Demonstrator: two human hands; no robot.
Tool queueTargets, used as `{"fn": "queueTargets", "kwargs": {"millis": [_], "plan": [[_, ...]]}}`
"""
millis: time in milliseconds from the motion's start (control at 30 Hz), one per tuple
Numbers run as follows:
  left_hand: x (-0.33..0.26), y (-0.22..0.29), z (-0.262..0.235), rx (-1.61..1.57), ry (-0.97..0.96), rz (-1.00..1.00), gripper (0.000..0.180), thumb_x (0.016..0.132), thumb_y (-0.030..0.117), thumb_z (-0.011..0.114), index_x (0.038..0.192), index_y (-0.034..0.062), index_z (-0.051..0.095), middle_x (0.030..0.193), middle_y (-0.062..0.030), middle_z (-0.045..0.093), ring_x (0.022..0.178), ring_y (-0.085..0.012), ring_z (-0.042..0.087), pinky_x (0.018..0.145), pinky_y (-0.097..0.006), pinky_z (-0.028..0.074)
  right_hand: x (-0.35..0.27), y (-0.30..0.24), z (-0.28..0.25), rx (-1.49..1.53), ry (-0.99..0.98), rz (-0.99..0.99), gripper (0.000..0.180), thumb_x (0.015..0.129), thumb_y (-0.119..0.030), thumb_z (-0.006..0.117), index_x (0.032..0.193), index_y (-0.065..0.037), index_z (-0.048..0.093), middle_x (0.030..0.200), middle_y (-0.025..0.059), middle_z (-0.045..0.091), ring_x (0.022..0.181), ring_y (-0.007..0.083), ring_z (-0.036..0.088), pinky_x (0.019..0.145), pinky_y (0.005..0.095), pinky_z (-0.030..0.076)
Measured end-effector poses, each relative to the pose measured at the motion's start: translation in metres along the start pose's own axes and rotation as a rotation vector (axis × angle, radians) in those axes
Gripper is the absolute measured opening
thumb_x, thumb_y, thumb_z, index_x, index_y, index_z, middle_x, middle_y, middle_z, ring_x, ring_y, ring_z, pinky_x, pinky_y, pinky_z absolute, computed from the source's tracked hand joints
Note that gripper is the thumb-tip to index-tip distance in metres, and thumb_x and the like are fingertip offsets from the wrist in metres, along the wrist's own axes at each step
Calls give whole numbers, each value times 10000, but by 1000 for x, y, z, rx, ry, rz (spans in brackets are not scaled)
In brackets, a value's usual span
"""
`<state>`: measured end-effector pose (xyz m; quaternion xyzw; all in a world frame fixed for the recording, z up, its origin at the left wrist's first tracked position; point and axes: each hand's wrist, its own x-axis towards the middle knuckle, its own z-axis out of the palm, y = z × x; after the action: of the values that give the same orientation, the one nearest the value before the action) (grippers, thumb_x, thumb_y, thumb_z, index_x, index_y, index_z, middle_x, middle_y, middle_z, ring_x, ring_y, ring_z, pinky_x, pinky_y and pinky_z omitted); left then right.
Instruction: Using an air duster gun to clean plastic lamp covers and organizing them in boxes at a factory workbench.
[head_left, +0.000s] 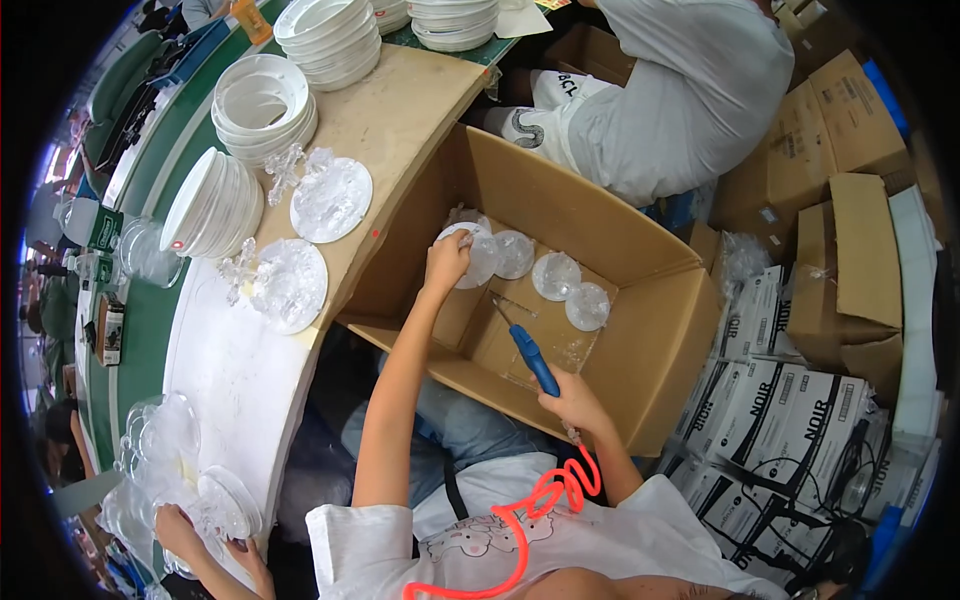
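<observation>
Over the big open cardboard box (662, 300), my left hand (448, 262) is closed on the edge of a round translucent disc (474, 262). My right hand (578, 405) grips a blue air blow gun (530, 352) with a thin nozzle aimed into the box, toward the upper left. A red coiled hose (548, 490) runs from the gun's lower end down past my shirt. Inside the box lie several more round clear-and-white discs (556, 276), along the far side. Small pale bits are scattered on the box bottom near the discs.
On the left worktable (385, 115) stand stacks of white rings (262, 105) and round discs with crumpled clear plastic (290, 285). Another person's hands (190, 540) handle clear plastic parts at lower left. A seated person (690, 100) is beyond the box. Stacked cartons (780, 410) are at right.
</observation>
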<state>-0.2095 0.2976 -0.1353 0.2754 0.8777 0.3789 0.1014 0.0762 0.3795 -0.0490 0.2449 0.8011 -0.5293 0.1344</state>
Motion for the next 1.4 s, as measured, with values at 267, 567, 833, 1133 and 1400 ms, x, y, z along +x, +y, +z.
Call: {"fn": "queueTargets", "kwargs": {"millis": [267,567,833,1133,1400], "plan": [[-12,-8,-22,15,89,-86,226,800,240,561,950,86,631,805,-219,601,792,-382,582,700,-435,467,-3,-22,-2,128,49,-12,298,699,-103,563,987,-27,550,683,83,577,608,221,567,604,321,444],[-14,11,-39,-141,76,-143,229,790,210,559,951,60,623,830,-229,598,791,-391,579,704,-440,467,-12,-16,-10,151,39,35,281,695,-124,561,964,-40,554,706,90,602,650,253,597,621,330,454],[-19,9,-33,-93,146,-87,238,800,221,567,964,58,625,762,-233,592,767,-366,596,667,-395,473,-17,-44,-10,52,70,-115,286,693,-134,567,965,-47,550,692,104,597,641,284,597,612,350,458],[-38,25,-30,-229,-19,-54,260,808,220,569,970,21,613,804,-232,602,789,-359,603,690,-372,475,-6,-32,-15,72,84,-63,310,694,-140,571,991,-54,548,670,86,575,589,231,568,573,330,439],[-41,22,-28,-205,-6,-19,253,805,217,571,972,32,615,799,-223,602,780,-358,603,677,-374,471,-8,-30,-16,35,38,-56,288,695,-146,573,960,-38,548,672,83,590,610,244,589,598,340,451]]}}
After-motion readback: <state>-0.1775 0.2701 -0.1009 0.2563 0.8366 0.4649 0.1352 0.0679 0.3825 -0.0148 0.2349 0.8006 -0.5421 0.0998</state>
